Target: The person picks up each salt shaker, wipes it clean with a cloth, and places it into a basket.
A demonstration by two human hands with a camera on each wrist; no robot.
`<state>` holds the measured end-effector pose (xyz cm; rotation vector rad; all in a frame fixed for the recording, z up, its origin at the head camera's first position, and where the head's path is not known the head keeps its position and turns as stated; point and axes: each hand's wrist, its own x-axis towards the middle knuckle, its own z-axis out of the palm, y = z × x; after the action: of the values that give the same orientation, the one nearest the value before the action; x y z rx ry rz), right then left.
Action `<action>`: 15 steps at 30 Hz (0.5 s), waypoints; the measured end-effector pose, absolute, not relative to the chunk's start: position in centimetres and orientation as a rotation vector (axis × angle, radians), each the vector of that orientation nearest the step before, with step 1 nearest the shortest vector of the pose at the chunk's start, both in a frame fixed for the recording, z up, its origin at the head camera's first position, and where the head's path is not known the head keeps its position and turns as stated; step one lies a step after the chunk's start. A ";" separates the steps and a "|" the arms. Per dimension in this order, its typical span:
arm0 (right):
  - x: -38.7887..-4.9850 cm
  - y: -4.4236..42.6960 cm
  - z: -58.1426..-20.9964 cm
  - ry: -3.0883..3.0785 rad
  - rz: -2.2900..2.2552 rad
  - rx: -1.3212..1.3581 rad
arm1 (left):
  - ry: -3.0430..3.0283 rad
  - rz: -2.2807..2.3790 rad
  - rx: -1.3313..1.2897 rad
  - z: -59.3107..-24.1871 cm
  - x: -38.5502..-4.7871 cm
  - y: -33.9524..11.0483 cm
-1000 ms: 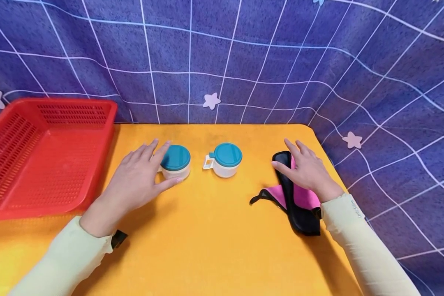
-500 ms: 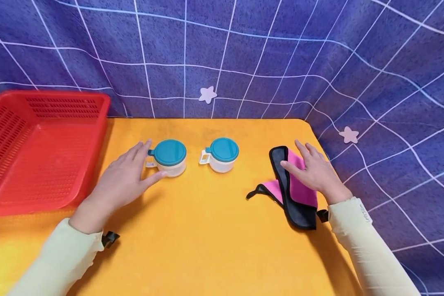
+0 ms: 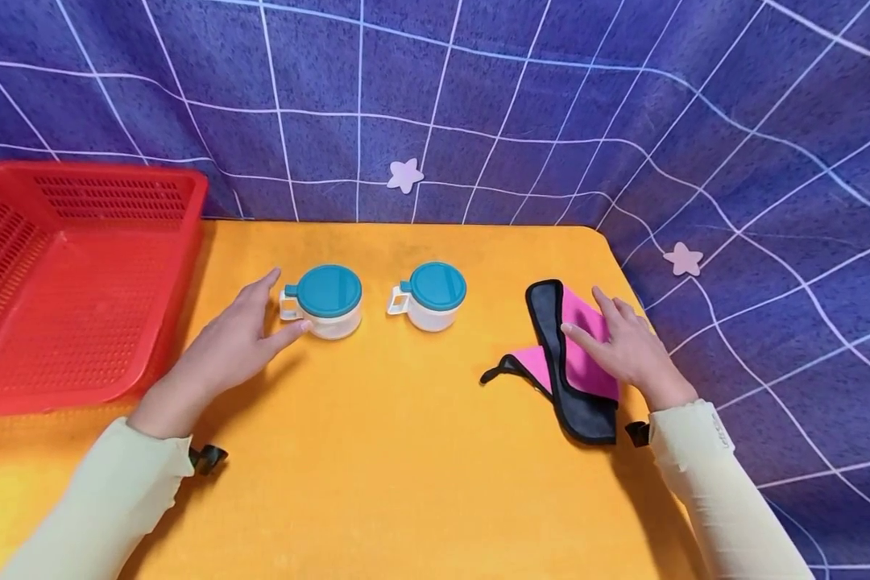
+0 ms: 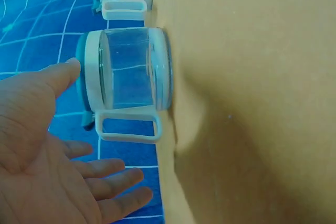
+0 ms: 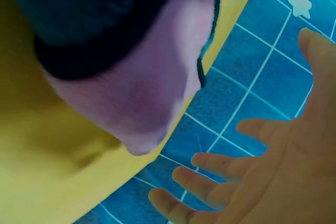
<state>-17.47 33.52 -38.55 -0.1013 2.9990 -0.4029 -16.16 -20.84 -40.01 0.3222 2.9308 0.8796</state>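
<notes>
Two seasoning jars with teal lids, clear bodies and white side handles stand upright on the orange table: the left jar [image 3: 329, 292] and the right jar [image 3: 438, 287]. Just left of the left jar, my left hand [image 3: 221, 346] hovers with spread fingers and holds nothing. In the left wrist view its thumb overlaps the lid edge of the near jar [image 4: 128, 69]; I cannot tell whether they touch. A folded cloth [image 3: 587, 354], pink and dark grey with black edging and a hanging loop, lies at the right. My right hand [image 3: 634, 350] hovers over its right side, fingers spread, gripping nothing.
A red perforated plastic basket [image 3: 101, 282] stands at the table's left. Blue curtains [image 3: 319, 80] with white grid lines and stars hang behind and along the right side. The orange table [image 3: 406, 451] has a rounded far right corner.
My left hand has drawn left, away from the left jar, uncovering its handle. My right hand has shifted right over the cloth. The view has moved slightly; jars and cloth stay in place.
</notes>
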 end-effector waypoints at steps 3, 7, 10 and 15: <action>-17.3 33.5 -39.0 2.991 -0.413 -0.070 | 2.906 0.905 0.324 -40.3 -16.4 -20.9; -17.0 33.7 -39.6 2.972 -0.418 -0.042 | 2.887 0.935 0.334 -40.5 -16.6 -21.1; -16.9 33.9 -39.9 2.959 -0.407 -0.021 | 2.883 0.936 0.330 -40.6 -16.7 -21.1; -16.7 34.0 -40.4 2.966 -0.367 0.007 | 2.878 0.935 0.317 -40.7 -16.7 -21.1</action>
<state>-16.74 33.98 -40.38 0.0072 2.9664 -0.3668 -16.68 -21.09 -40.71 0.3173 2.8783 0.9350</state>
